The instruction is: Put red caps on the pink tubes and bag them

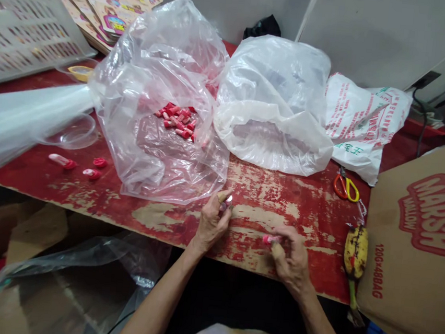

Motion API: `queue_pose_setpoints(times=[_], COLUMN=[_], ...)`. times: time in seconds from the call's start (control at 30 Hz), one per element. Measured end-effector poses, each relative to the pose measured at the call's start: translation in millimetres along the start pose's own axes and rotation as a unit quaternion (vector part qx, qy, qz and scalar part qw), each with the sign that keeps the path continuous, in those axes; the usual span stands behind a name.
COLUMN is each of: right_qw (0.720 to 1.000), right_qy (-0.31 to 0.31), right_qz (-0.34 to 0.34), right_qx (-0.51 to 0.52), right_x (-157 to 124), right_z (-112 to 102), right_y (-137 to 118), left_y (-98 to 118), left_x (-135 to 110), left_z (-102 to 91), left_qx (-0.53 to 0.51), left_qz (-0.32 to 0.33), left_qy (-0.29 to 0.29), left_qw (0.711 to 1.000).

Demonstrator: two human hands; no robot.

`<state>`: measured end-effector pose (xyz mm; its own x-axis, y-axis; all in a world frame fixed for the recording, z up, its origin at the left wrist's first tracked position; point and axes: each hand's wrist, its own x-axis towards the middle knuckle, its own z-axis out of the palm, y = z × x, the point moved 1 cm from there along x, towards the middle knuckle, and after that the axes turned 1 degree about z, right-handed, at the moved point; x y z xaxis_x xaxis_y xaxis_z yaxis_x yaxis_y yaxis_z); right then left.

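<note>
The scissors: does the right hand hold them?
No, the right hand holds a small pink piece; the scissors lie on the red table.

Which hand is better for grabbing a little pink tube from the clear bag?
Probably the left hand: it is nearer, close to the clear plastic bag holding the pink tubes, though it grips a small shiny piece. The right hand is farther off and holds a pink piece.

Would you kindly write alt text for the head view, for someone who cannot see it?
A person's bare left hand holds a small shiny piece and the right hand a small pink cylindrical piece over a worn red tabletop. Beyond, red and pink cylinders lie in a clear plastic bag; a brown cardboard box stands at right.
</note>
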<state>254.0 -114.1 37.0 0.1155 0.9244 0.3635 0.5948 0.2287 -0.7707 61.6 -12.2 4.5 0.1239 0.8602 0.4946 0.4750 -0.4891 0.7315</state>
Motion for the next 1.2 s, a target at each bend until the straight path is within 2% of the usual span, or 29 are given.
queue_pose_setpoints(times=[0.07,0.13,0.33,0.4,0.47,0.5,0.57,0.63,0.8,0.97,1.07,1.2], right_qw=[0.993,0.984,0.985,0.993,0.998,0.991,0.966,0.944,0.911,0.868,0.809,0.697], right_qy=[-0.046,-0.073,-0.035,-0.053,-0.062,-0.062,-0.056,-0.056,-0.036,-0.025,-0.012,0.015], right_qz=[-0.09,-0.132,-0.14,-0.091,0.021,0.082,0.174,0.211,0.229,0.232,0.276,0.348], right_qx=[-0.062,-0.095,-0.095,-0.06,0.026,0.081,0.182,0.246,0.341,0.438,0.519,0.627], right_x=[-1.4,-1.9,-5.9,-5.3,-3.4,-2.6,-1.9,-2.6,-5.8,-0.2,4.2,5.8], right_z=[5.7,9.9,12.0,12.0,9.9,8.3,5.5,5.2,13.2,14.5,13.2,16.9], right_y=[3.9,7.1,5.1,4.8,5.2,5.4,5.9,7.4,12.4,5.5,-0.3,-1.4], left_y=[0.3,0.7,2.3,2.7,3.1,3.3,3.7,3.8,2.1,1.4,2.2,2.4], left_x=[0.3,0.4,0.3,0.6,1.1,1.3,1.8,1.9,1.4,1.3,1.7,2.0], left_z=[0.1,0.2,0.1,0.0,-0.4,-0.6,-1.2,-1.6,-0.9,-0.4,-1.1,-1.7], left_qx=[0.0,0.0,-0.004,-0.007,-0.008,-0.009,-0.014,-0.02,-0.011,-0.011,-0.009,0.005], left_qz=[-0.002,-0.002,0.001,0.0,-0.003,-0.002,0.002,0.005,0.011,0.013,0.017,0.011], left_qy=[0.002,0.002,0.005,0.005,0.004,0.004,0.007,0.009,0.006,0.006,0.008,0.014], left_qw=[1.0,1.0,1.0,1.0,1.0,1.0,1.0,1.0,1.0,1.0,1.0,1.0])
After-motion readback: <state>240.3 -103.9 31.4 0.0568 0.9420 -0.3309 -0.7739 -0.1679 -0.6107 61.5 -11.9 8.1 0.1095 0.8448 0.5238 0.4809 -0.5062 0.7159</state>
